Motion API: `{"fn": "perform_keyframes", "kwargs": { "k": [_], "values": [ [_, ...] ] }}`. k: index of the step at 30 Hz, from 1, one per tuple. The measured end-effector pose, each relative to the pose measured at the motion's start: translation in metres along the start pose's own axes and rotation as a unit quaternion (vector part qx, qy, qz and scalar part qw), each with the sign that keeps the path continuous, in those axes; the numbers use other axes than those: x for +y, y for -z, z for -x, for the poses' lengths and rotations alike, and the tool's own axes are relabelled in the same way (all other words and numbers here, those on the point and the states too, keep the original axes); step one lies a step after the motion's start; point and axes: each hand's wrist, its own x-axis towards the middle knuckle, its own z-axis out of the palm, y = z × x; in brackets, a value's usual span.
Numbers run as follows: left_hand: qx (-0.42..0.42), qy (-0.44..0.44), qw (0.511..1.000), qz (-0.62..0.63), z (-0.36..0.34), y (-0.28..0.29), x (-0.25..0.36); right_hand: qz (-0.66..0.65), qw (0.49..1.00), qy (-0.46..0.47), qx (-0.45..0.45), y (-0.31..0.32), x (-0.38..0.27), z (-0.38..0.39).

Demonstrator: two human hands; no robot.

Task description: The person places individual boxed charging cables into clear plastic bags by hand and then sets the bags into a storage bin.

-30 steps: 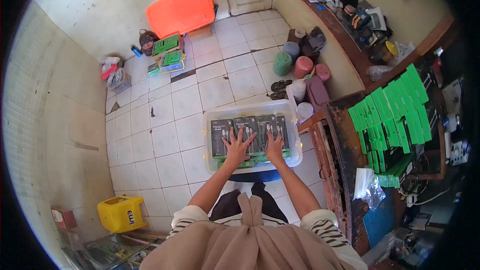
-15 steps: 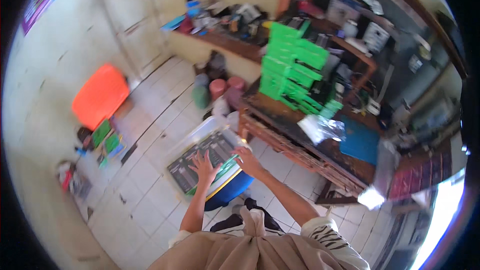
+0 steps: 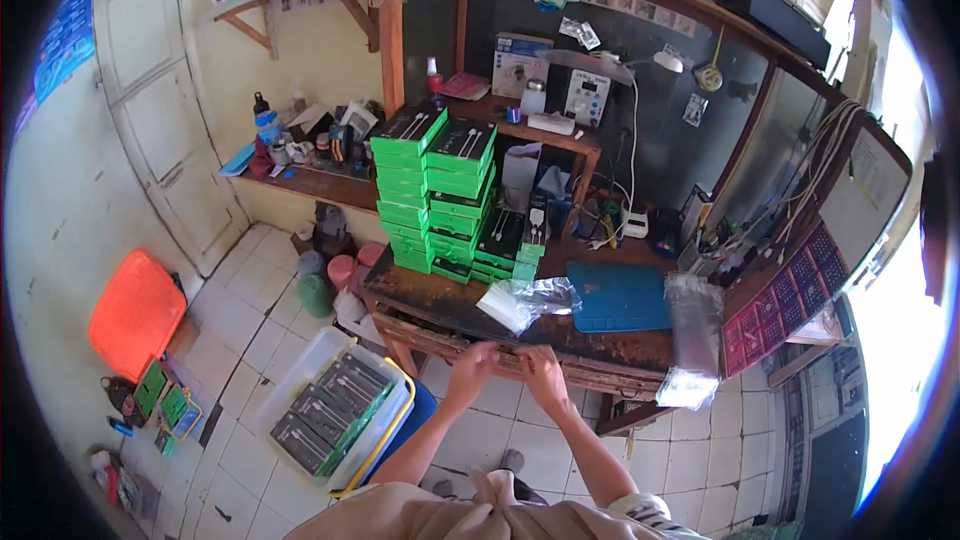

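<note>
My left hand [image 3: 472, 372] and my right hand [image 3: 543, 377] hang side by side at the front edge of the wooden workbench [image 3: 620, 342]. Both are smeared by motion, with fingers seeming bent; I cannot make out anything in them. Just beyond them, clear plastic bags [image 3: 528, 302] lie on the bench. Behind the bags rise tall stacks of green boxes [image 3: 402, 188] with black tops picturing a white cable. Below and left of my hands, a translucent plastic tub [image 3: 268, 408] holds rows of similar black-topped boxes [image 3: 325, 412].
A blue mat [image 3: 620, 297] lies on the bench, beside a plastic-wrapped bundle [image 3: 694, 325]. An orange plastic lid or tray [image 3: 137, 313] leans by the left wall, near small green boxes [image 3: 175, 404]. Pink and green round containers [image 3: 342, 271] stand under the side shelf.
Both hands have left the boxes in the tub and moved right to the bench's front edge. My view has swung toward the bench, so the tub now sits lower left.
</note>
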Motion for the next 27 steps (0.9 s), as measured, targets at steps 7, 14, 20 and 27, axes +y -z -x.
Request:
{"fn": "perform_keyframes", "kwargs": {
  "k": [7, 14, 20, 27],
  "values": [
    [0.155, -0.089, 0.984, -0.011, -0.126, -0.026, 0.003, 0.165, 0.96, 0.227, 0.008, 0.007, 0.019, -0.125],
    [0.103, -0.038, 0.99, -0.091, -0.193, -0.013, -0.015, 0.313, 0.933, 0.176, 0.02, -0.04, 0.056, -0.205],
    [0.08, -0.042, 0.975, -0.204, -0.227, 0.014, -0.048, 0.345, 0.931, 0.119, 0.002, -0.083, 0.05, -0.249],
    [0.046, -0.048, 0.967, -0.245, -0.253, 0.06, -0.082, 0.376, 0.92, 0.089, 0.056, -0.129, 0.038, -0.29]
  ]
}}
